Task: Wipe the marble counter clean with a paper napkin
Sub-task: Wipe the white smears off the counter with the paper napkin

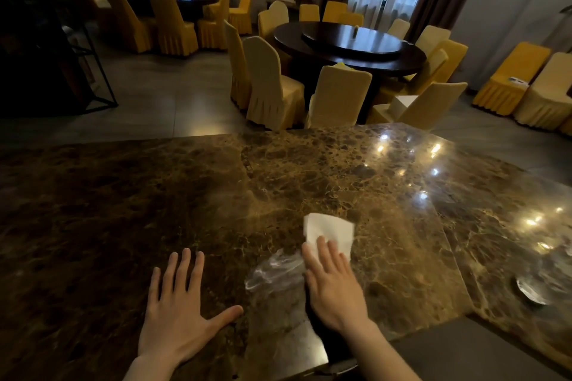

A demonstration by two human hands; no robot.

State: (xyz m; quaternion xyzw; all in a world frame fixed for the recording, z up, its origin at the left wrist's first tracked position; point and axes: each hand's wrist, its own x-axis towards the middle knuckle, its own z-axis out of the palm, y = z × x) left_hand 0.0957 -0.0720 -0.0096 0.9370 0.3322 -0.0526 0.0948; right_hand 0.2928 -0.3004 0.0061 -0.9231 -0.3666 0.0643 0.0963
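left hand (178, 309): spread flat on marble worktop (309, 170), lower centre | right hand (332, 284): fingers together, pressing white paper napkin (329, 230) down

head-worn view, facing forward and down, close over marble counter (123, 210)

The near part of the paper napkin (329, 230) lies hidden under the right hand (332, 288); how far it reaches beneath the palm cannot be told; beside the napkin, a crumpled clear plastic wrapper (272, 271) is partly covered by the same hand; both forearms are cut off by the bottom edge; the marble counter (123, 210) runs out of view left and right of the napkin; right of it, a round glassy object (534, 289) is too dim to name.
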